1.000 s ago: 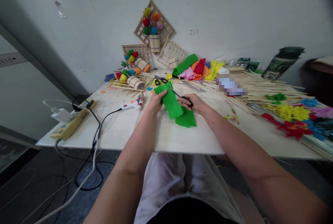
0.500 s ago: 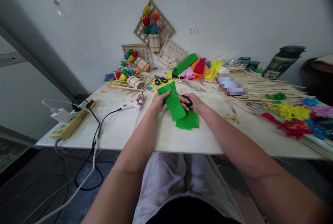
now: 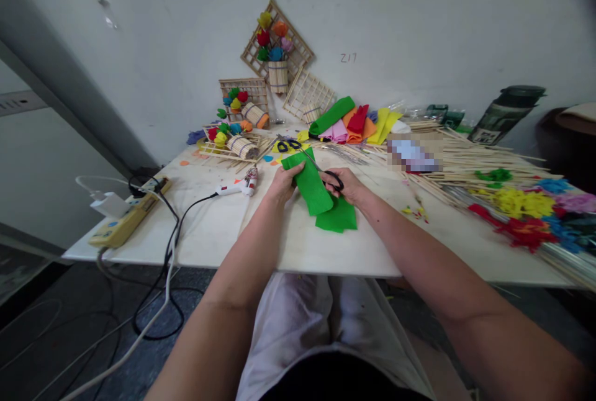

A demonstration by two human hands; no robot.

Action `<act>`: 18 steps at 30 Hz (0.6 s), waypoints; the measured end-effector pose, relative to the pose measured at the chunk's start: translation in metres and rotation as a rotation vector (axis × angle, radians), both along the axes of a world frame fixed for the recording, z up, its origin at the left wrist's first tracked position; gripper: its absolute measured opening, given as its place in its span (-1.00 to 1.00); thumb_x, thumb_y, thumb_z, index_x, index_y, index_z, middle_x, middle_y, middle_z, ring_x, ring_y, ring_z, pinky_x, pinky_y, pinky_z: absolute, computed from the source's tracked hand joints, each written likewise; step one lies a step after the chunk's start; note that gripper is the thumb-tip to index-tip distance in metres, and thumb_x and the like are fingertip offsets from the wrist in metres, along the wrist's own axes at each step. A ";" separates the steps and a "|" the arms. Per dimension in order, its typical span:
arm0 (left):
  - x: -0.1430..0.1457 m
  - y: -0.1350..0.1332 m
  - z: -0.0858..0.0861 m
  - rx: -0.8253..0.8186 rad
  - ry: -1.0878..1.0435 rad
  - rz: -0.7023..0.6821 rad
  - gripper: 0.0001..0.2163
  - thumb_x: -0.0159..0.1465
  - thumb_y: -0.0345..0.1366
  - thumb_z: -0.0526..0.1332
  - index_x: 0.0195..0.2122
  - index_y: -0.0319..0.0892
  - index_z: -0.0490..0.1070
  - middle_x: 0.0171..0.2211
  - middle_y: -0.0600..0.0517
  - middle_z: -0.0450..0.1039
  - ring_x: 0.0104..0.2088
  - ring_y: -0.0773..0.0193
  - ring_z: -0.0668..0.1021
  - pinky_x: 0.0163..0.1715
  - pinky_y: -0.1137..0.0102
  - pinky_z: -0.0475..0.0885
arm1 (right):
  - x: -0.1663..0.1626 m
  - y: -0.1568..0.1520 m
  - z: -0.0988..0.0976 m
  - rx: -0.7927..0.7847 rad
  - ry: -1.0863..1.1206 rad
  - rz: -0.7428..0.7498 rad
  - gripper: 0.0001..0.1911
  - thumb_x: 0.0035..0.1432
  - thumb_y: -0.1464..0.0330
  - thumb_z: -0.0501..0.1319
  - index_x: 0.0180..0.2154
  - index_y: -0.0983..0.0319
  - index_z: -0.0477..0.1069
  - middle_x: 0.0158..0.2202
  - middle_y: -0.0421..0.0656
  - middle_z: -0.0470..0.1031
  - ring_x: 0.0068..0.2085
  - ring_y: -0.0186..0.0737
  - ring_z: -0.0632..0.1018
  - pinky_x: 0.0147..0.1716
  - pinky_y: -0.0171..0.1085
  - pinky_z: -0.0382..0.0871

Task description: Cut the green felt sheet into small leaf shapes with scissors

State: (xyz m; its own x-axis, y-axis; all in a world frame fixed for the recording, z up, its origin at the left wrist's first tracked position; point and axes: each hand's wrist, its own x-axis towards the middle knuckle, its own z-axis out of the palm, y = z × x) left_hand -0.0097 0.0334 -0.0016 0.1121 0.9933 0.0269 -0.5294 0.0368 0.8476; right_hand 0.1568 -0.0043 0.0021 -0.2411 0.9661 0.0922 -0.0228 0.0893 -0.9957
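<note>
My left hand (image 3: 285, 182) pinches the upper left edge of a folded strip of green crepe paper (image 3: 313, 191), thumb on top. The strip is tilted, its lower end toward me. My right hand (image 3: 345, 185) is closed around the black handles of a pair of scissors (image 3: 334, 179). Their blades reach up and left along the strip's right edge; whether they bite into the paper I cannot tell. Another green piece (image 3: 336, 216) lies on the table below the strip, partly covered by it. A second pair of scissors (image 3: 288, 145) rests just beyond my hands.
A glue gun (image 3: 236, 187) and a power strip (image 3: 128, 218) with cords are at left. Stick lattices (image 3: 277, 47) with paper flowers stand at the back beside coloured paper rolls (image 3: 331, 115). Wooden sticks (image 3: 470, 156), paper flowers (image 3: 524, 202) and a bottle (image 3: 507, 114) fill the right.
Almost nothing differs. Both hands, the green strip and the scissors keep nearly the same place; the whole view has shifted very slightly.
</note>
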 end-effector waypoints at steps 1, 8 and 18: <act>0.000 0.000 0.000 -0.005 0.007 0.000 -0.65 -0.19 -0.37 0.50 -0.35 -0.22 0.49 -0.44 0.01 0.57 -0.27 0.13 0.61 -0.10 0.24 0.49 | 0.000 0.000 0.000 0.000 -0.001 0.001 -0.67 -0.15 0.18 0.35 -0.58 0.23 0.27 -0.73 -0.32 0.22 -0.72 -0.49 0.16 -0.78 -0.41 -0.06; 0.001 -0.001 -0.004 0.023 0.047 -0.063 -0.66 -0.19 -0.35 0.50 -0.37 -0.24 0.50 -0.40 -0.01 0.58 -0.35 0.18 0.60 -0.16 0.26 0.49 | 0.003 -0.002 0.001 -0.004 0.014 0.022 -0.64 -0.15 0.14 0.35 -0.57 0.23 0.26 -0.72 -0.31 0.28 -0.73 -0.49 0.20 -0.78 -0.42 -0.02; 0.005 -0.003 -0.005 0.001 0.048 -0.070 -0.67 -0.21 -0.35 0.50 -0.40 -0.25 0.50 -0.44 -0.01 0.58 -0.44 0.24 0.57 -0.25 0.31 0.50 | -0.001 -0.001 0.001 -0.024 0.035 -0.050 -0.64 -0.05 0.21 0.37 -0.58 0.23 0.24 -0.75 -0.31 0.21 -0.74 -0.50 0.17 -0.79 -0.43 -0.06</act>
